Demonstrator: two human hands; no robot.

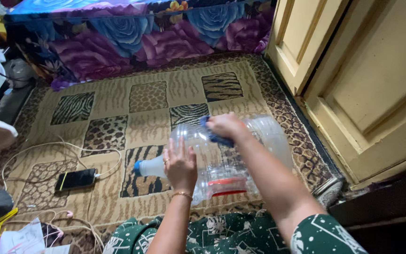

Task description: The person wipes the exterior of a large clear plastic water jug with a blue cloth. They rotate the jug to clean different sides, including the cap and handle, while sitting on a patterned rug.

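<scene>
1. Right hand (225, 126) is gripping the blue handle (214, 134) of a large clear water jug (240, 155), fingers closed around it.
2. Left hand (180, 164) is pressing flat, fingers open, on the jug's neck side, just behind the blue cap (138, 167).
3. Jug is lying sideways above the animal-print rug (118, 108).
4. Risk: the smooth plastic may be slipping under the open palm, and the jug rolling toward the phone (75, 179) and its cables beyond the left fingers.
</scene>
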